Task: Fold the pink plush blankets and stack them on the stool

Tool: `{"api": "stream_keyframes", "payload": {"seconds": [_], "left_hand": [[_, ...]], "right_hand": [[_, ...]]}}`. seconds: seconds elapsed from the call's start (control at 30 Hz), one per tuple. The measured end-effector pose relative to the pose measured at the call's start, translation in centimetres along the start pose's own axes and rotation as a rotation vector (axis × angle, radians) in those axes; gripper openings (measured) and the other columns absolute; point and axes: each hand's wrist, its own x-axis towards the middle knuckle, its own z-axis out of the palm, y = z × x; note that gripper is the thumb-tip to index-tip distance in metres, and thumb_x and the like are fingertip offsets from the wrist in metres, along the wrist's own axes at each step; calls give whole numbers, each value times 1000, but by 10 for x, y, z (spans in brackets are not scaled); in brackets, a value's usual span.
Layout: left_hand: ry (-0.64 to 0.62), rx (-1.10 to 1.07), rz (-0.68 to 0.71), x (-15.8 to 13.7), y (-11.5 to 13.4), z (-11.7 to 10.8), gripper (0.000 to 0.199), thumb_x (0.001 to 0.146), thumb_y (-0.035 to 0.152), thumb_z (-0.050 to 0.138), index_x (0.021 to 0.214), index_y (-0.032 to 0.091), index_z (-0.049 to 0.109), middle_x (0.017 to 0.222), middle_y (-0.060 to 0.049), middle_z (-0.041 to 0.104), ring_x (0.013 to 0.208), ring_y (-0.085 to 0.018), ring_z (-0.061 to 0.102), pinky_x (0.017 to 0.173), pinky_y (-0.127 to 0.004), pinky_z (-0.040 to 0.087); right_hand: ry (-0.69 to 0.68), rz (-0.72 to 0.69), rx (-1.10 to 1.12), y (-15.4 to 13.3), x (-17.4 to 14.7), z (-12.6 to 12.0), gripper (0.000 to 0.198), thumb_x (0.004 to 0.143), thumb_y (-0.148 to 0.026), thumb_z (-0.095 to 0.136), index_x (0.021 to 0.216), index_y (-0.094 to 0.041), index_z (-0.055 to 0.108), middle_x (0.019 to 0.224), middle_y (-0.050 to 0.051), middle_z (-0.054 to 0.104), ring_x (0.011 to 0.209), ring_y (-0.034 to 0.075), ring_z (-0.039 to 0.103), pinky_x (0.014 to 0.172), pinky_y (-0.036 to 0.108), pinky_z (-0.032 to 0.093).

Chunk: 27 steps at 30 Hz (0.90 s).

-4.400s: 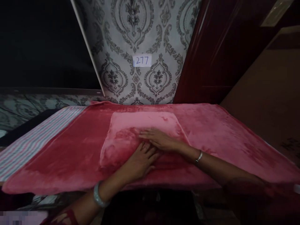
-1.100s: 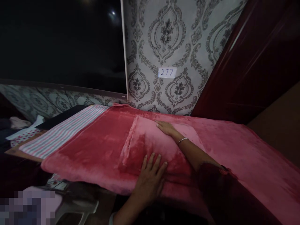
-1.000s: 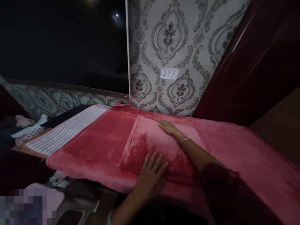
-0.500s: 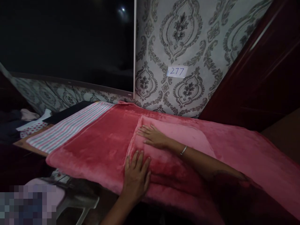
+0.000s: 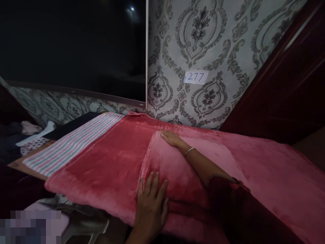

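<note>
A plush red and pink blanket [image 5: 106, 159] lies spread over the table, with a smaller folded section [image 5: 175, 166] on top of it. My left hand [image 5: 152, 200] rests flat on the near part of that section's left edge, fingers spread. Further back, my right hand [image 5: 171, 138] lies palm down by the section's far left corner, its fingers stretched out. A thin bracelet [image 5: 191, 149] circles the right wrist. Neither hand grips the fabric.
A striped cloth [image 5: 73, 142] covers the table left of the blanket, beside a wooden edge [image 5: 17, 165]. The dark television screen [image 5: 76, 47] and patterned wall stand behind, with a paper label [image 5: 196, 77]. A plastic chair [image 5: 93, 227] is at the lower left.
My right hand has slid back toward the far corner of the folded section. My left hand has shifted slightly nearer me and to the right in the view.
</note>
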Motion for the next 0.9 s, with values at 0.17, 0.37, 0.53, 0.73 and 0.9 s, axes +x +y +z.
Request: {"api": "stream_keyframes", "payload": {"seconds": [0.17,0.37,0.53,0.73,0.9], "left_hand": [[29,-59,-50,0,2,2,43,91,23,57,133,24,64,148,-10,58,143,-32,45,119,-56,26],[27,-32,-34,3,0,-3,42,91,24,57,133,26,65,150,-9,56,141,-32,47,116,-55,33],[-36,-30,-13,3,-4,-4,47,91,24,57,138,25,62,151,-11,55,143,-33,46,116,-57,34],[-137,-114,-35,24,-2,-31,44,96,28,50,137,24,62,144,-12,61,136,-34,52,116,-64,32],[-548,-501,94,107,33,-44,59,103,43,36,156,17,39,159,-11,44,147,-24,41,122,-46,34]], "right_hand": [[63,-16,-7,-9,-9,-7,57,108,-48,21,156,-26,43,162,2,41,150,20,36,122,41,30],[202,-6,-69,-26,-35,-27,52,107,-36,33,156,-21,41,162,8,39,152,27,32,124,54,22],[327,-207,-62,-32,-104,-20,44,102,-31,43,137,-14,64,147,15,58,140,24,50,118,43,37],[483,-275,-18,-6,-199,-6,36,99,-30,45,118,-19,75,130,12,71,124,23,64,107,42,50],[533,-41,-125,32,-221,-21,46,99,-26,39,131,-11,68,138,16,65,130,26,59,113,43,45]]}}
